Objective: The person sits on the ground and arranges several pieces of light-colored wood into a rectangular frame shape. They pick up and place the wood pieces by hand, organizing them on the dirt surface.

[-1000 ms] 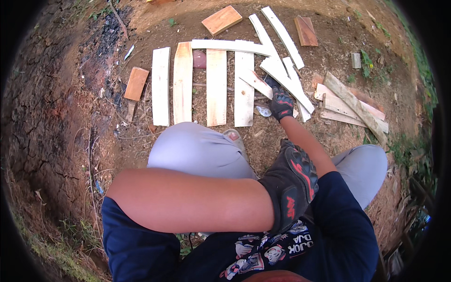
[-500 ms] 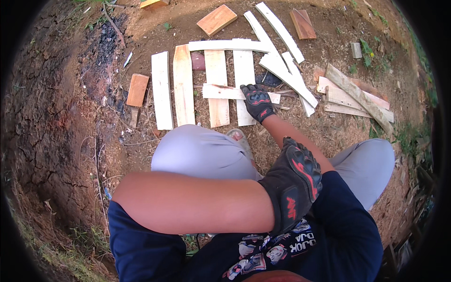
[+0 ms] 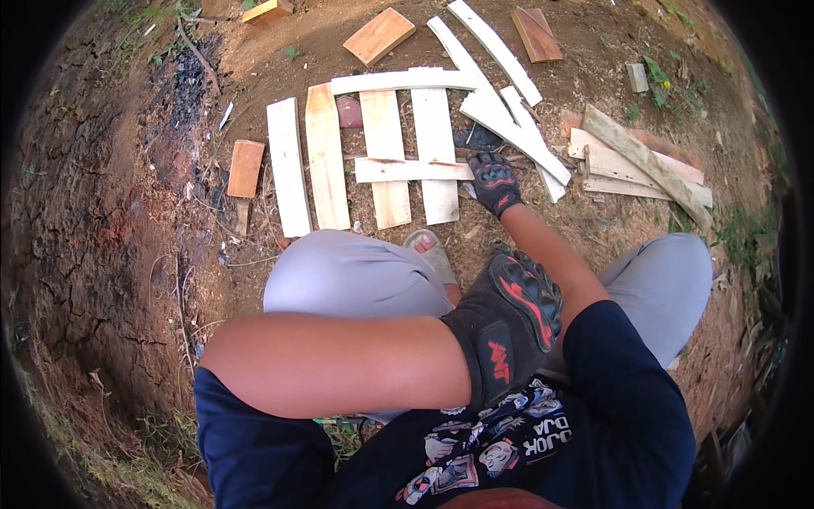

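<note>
My right hand (image 3: 494,182), in a black and red glove, grips the right end of a short pale board (image 3: 398,170). That board lies crosswise over the lower parts of two upright boards, a left one (image 3: 386,199) and a right one (image 3: 438,140). Across their far ends runs a longer slat (image 3: 373,82). Two more boards, one whitish (image 3: 289,170) and one yellowish (image 3: 327,157), lie to the left, roughly side by side. My left hand (image 3: 513,310), gloved alike, is curled in front of my body beside my right arm; its fingertips are hidden.
Several loose slats (image 3: 517,140) lie at an angle right of my right hand. Farther right is a stack of rough planks (image 3: 644,165). Reddish wood blocks (image 3: 246,168) sit around the boards on bare soil. My sandalled foot (image 3: 431,250) is just below the boards.
My right hand has slid right along the short board to its end, baring more of its top. My left hand has shifted slightly left. The whole view has moved a little.
</note>
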Demonstrator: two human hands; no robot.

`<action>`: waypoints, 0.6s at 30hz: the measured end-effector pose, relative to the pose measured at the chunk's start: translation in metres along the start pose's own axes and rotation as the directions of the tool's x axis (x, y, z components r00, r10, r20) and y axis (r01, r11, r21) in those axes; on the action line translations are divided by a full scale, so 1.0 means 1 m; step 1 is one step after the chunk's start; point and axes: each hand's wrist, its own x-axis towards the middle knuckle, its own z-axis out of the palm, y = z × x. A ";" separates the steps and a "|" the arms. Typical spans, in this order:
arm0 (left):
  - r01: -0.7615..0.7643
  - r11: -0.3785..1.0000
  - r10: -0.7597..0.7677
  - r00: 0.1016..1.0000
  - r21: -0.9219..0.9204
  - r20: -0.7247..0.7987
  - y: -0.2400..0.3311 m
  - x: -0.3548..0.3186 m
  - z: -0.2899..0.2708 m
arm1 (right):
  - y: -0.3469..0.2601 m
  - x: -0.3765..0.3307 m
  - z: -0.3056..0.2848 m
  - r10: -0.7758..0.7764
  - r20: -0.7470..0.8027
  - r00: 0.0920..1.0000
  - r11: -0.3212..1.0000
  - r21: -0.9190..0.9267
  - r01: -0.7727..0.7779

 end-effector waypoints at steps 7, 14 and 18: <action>0.011 1.000 -0.011 1.000 0.017 0.013 -0.001 0.007 0.003 | 0.016 -0.001 0.022 0.042 -0.094 0.995 0.999 -0.024 -0.044; 0.059 0.997 -0.060 0.998 0.051 0.025 0.005 0.010 0.003 | 0.021 0.009 0.017 0.019 0.062 0.998 0.995 0.094 -0.025; 0.054 0.997 -0.055 0.998 0.048 0.025 0.003 0.015 0.005 | 0.021 0.004 0.019 0.040 0.046 0.998 0.996 0.073 -0.043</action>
